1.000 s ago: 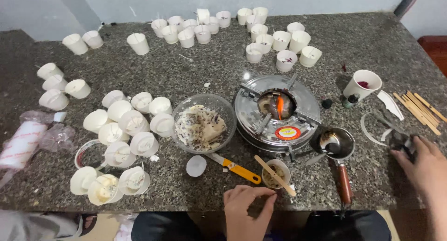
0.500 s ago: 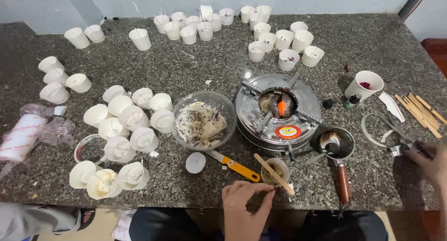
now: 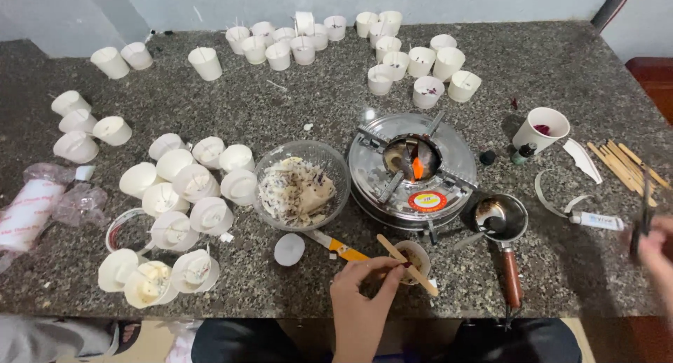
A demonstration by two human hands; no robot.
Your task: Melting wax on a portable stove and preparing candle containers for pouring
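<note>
One wooden stick point(image 3: 406, 264) is pinched between the thumb and fingers of the left hand point(image 3: 364, 293), and it is laid across one small cup point(image 3: 413, 258) at the near edge of the stone table point(image 3: 561, 75), just in front of one round stove point(image 3: 413, 170). One dark thin tool point(image 3: 641, 216) is gripped by the closed right hand point(image 3: 655, 254) at the right edge, though it is blurred. One glass bowl point(image 3: 303, 184) and one small pan point(image 3: 499, 219) are seen beside the stove
</note>
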